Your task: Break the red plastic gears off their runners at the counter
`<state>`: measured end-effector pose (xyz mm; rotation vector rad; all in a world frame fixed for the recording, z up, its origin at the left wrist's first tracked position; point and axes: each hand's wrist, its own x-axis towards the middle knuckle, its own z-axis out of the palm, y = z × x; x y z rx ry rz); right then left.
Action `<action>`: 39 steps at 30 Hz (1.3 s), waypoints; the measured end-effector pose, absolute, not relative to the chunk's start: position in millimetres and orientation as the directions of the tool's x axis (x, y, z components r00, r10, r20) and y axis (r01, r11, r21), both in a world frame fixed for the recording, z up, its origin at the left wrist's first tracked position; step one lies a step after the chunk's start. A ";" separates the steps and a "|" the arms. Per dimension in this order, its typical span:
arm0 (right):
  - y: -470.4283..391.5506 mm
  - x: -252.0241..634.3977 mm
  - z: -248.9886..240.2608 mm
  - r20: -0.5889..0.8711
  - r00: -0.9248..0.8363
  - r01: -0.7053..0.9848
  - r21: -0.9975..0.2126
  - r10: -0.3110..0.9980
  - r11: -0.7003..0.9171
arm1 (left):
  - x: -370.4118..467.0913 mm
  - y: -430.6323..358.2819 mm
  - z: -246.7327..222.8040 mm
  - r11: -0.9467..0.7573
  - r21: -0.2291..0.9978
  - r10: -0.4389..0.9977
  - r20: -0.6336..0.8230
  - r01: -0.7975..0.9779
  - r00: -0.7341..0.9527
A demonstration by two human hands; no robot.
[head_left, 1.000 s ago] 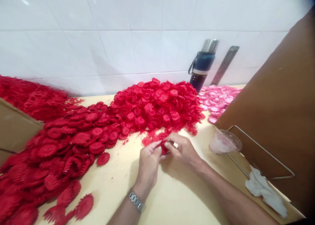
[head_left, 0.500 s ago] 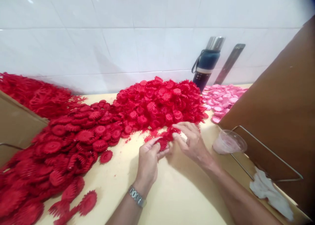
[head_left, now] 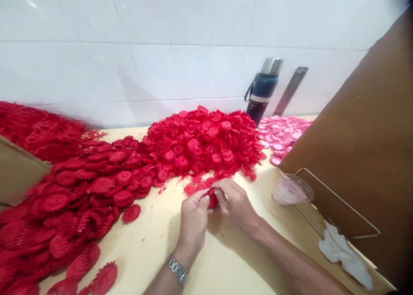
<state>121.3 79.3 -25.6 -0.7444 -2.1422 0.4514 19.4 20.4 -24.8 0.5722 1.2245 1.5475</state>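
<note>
Between my hands is a small red notched piece point(head_left: 213, 198), mostly covered by fingers. My left hand point(head_left: 194, 215), with a metal watch on its wrist, pinches the piece from the left. My right hand point(head_left: 234, 202) is closed on its right side, thumb and fingers meeting at the piece. Just beyond my fingertips rises a heap of bright red scalloped pieces point(head_left: 206, 140). Darker red round pieces point(head_left: 97, 191) spread over the table's left side.
Pink pieces point(head_left: 284, 133) lie behind, right of a dark blue bottle point(head_left: 263, 90). A clear plastic cup point(head_left: 292, 189), bent wire point(head_left: 338, 200) and white cloth point(head_left: 345, 254) are beside the brown board point(head_left: 361, 127). Another board point(head_left: 19, 170) stands left.
My right hand has come in to my left and its fingers have closed on the red piece. The whole view has shifted slightly.
</note>
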 end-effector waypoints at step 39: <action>83.3 128.2 -19.7 0.429 -0.549 0.201 -0.766 0.718 0.611 | 19.7 16.8 -15.7 0.056 0.857 0.960 -0.188 -0.512 -0.209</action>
